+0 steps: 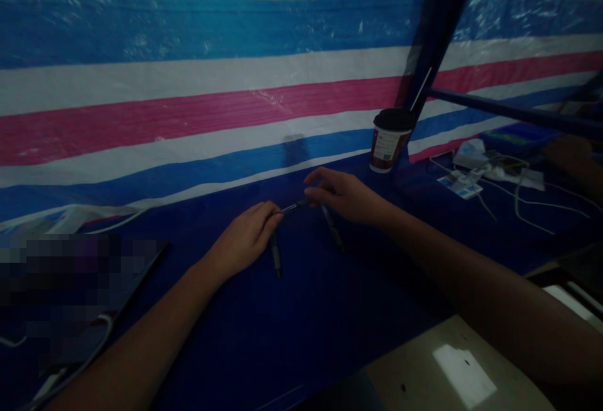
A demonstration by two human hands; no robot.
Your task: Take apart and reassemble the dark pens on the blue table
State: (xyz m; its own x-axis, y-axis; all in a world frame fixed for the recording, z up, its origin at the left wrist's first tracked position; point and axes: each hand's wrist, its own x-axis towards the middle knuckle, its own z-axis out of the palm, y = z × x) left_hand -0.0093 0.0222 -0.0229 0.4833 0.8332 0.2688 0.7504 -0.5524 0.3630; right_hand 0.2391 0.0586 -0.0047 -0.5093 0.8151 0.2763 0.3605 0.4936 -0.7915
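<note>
My left hand point(247, 235) rests low over the blue table, fingers closed on one end of a slim pen point(293, 207) with a clear and dark barrel. That pen lies crosswise between my hands. At its other, dark end is my right hand point(342, 194), with thumb and forefinger curved and a gap between them; whether it touches the pen I cannot tell. A second pen point(276, 257) lies below my left fingers, its upper end hidden by them. Slanting down from beneath my right hand is a third pen point(333, 230), its top partly covered.
A lidded paper cup point(389, 141) stands behind my right hand, by a dark blue post point(436, 40). White cables and packets point(471, 172) lie at right, near another person's hand point(570, 153). A dark flat object point(141, 273), partly blurred, is at left. Striped sheeting point(211, 103) hangs behind.
</note>
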